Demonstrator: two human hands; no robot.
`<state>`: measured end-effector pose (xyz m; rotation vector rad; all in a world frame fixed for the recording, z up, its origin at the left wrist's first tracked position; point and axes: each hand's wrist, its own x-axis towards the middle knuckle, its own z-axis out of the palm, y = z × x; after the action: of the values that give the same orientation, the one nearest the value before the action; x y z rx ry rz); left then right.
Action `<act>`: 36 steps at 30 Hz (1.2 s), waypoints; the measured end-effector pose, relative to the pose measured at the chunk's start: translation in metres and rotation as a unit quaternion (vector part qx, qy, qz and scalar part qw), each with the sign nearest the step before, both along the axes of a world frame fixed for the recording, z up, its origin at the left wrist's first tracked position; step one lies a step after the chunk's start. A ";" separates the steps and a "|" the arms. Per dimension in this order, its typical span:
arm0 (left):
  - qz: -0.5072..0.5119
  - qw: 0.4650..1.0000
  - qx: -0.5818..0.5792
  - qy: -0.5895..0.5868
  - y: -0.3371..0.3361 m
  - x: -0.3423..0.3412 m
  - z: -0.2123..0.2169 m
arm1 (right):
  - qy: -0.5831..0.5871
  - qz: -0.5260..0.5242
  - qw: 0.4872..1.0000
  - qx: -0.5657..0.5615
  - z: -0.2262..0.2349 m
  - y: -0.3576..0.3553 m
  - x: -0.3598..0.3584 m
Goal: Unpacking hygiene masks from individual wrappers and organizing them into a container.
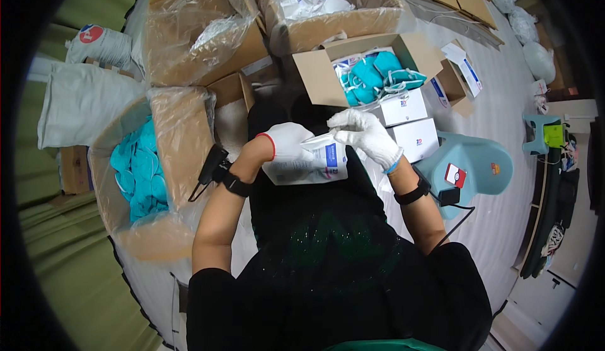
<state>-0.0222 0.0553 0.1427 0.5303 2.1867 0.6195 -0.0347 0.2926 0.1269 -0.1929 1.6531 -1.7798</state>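
Note:
A white plastic pouch [328,165] with blue print is over my lap, slightly tilted. My left hand [290,142], in a white knit glove with a red cuff, grips it at the upper left. Those fingers are partly hidden, and I cannot tell whether some are inside the pouch. At its upper right corner, my right hand [364,135], gloved in white with a blue cuff, pinches the edge between thumb and fingers. Just beyond my hands stands an open cardboard box [315,80] with teal face masks [372,77] and white pouches in it.
Left is a plastic-lined carton [179,162] of teal masks [142,168]. Two larger lined cartons [195,17] stand at the back, one holding white pouches [309,1]. White boxes [416,140] are stacked right, beside a light blue plastic stool [485,162] carrying a small red-and-white item [455,176].

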 end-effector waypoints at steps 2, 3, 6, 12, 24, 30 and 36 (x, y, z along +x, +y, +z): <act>0.046 0.998 0.041 0.033 0.002 0.013 -0.022 | 0.082 -0.042 0.990 0.108 -0.022 -0.006 0.009; 0.095 0.990 0.081 0.073 0.002 0.018 -0.026 | 0.130 -0.054 0.977 0.159 -0.028 -0.008 0.011; 0.113 0.972 0.090 0.183 0.007 0.031 -0.026 | 0.135 -0.113 0.971 0.161 -0.042 -0.012 0.019; 0.148 0.941 0.112 0.282 0.014 0.042 -0.036 | 0.133 -0.139 0.956 0.222 -0.041 -0.013 0.025; 0.200 0.960 0.081 0.179 0.030 0.036 -0.030 | 0.069 -0.080 0.986 0.130 -0.038 -0.010 0.042; 0.208 0.938 0.119 0.251 0.024 0.044 -0.043 | 0.102 -0.122 0.976 0.150 -0.033 -0.022 0.046; 0.112 0.960 0.102 0.234 0.007 0.049 -0.053 | 0.108 -0.103 0.980 0.134 -0.041 -0.043 0.048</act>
<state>0.0267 0.0628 0.0900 0.5870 2.6719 0.9220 0.0135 0.2496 0.0862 -0.0979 2.1151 -1.7077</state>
